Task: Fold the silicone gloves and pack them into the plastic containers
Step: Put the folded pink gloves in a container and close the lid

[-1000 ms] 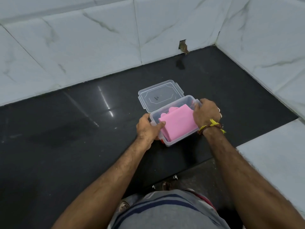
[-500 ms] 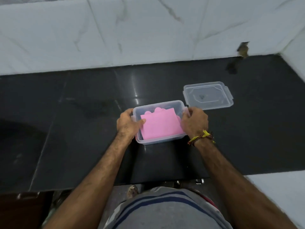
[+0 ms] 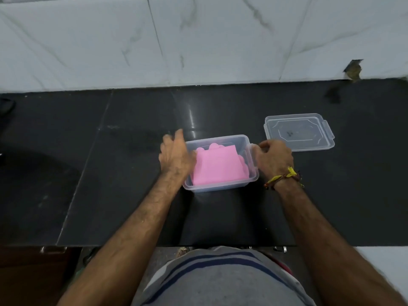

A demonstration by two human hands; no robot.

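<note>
1. The container [image 3: 220, 164], holding the folded pink gloves [image 3: 218, 167], sits at frame centre on the counter [image 3: 110, 173].
2. The lid [image 3: 299, 132] lies to its upper right, long axis left-right, nearer the right hand [image 3: 273, 160].
3. The left hand [image 3: 176, 155] rests on the container's left wall, fingers relaxed; the right hand pinches its right rim.

The person has bare, hairy forearms with no sleeves showing, a knotted thread band [image 3: 283, 177] of yellow, brown and red strands with loose ends around the right wrist, and a grey garment [image 3: 223, 281] crossed by dark blue and white stripes.
</note>
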